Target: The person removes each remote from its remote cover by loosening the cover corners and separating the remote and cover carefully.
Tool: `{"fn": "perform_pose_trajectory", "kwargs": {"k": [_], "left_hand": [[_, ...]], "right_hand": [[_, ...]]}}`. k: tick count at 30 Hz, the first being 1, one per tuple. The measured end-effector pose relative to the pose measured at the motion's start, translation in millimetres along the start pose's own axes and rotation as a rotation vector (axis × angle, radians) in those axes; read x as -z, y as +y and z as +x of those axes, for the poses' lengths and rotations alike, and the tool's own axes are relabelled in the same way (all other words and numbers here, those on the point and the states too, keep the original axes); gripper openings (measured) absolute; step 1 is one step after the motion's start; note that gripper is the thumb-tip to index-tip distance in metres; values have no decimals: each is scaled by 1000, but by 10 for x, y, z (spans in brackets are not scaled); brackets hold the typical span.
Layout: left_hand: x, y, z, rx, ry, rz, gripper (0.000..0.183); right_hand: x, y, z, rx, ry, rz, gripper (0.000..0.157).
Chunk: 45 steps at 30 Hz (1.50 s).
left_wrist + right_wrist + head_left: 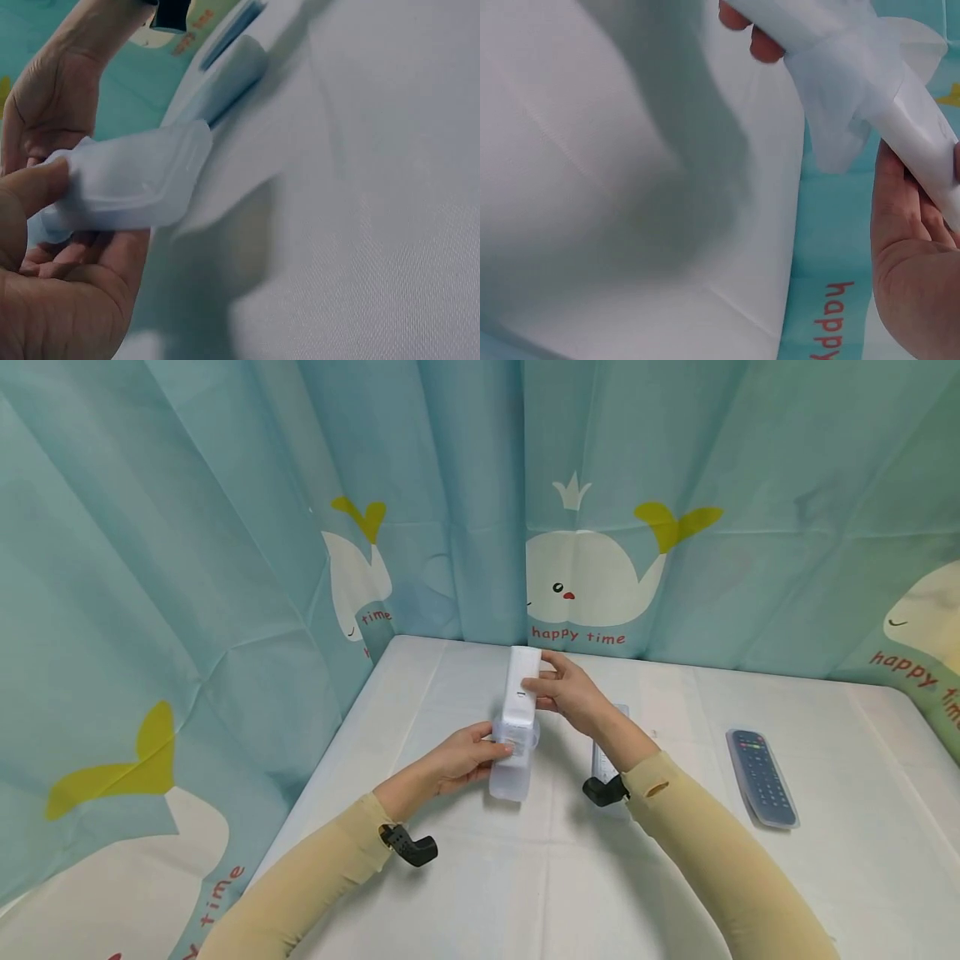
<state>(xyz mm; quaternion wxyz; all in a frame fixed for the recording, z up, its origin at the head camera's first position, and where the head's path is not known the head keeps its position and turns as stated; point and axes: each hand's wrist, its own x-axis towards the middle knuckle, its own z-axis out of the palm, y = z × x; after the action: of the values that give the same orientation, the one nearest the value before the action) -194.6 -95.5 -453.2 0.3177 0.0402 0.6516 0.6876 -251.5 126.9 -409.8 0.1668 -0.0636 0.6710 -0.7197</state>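
Note:
A slim white remote control (522,668) stands partly inside a translucent soft sleeve (512,783), its upper half out in the open. My left hand (463,755) pinches the sleeve between thumb and fingers. In the left wrist view the closed end of the sleeve (142,176) points away from the palm. My right hand (573,695) grips the bare upper part of the remote, thumb on the near face and fingers behind. Loose flaps of the sleeve (829,112) flare around the remote's middle in the right wrist view. Both things are held above the table.
A dark remote (762,778) in a clear cover lies on the white table (847,860) at the right. Another pale remote (602,766) lies partly hidden under my right forearm. A blue whale-print curtain (480,485) borders the table's back and left sides.

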Motion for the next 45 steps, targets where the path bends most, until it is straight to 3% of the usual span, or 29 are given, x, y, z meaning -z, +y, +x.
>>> {"fn": "perform_pose_trajectory", "kwargs": {"k": [8, 18, 33, 45], "left_hand": [[15, -8, -8, -33, -100, 65, 64], [43, 28, -24, -82, -224, 113, 75], [79, 17, -42, -90, -309, 89, 98], [101, -17, -35, -110, -326, 110, 98]], "right_hand": [[52, 65, 32, 2, -10, -15, 62], [90, 49, 59, -4, 51, -33, 66], [81, 35, 87, -12, 68, -22, 68], [122, 35, 119, -28, 85, -12, 72]]}}
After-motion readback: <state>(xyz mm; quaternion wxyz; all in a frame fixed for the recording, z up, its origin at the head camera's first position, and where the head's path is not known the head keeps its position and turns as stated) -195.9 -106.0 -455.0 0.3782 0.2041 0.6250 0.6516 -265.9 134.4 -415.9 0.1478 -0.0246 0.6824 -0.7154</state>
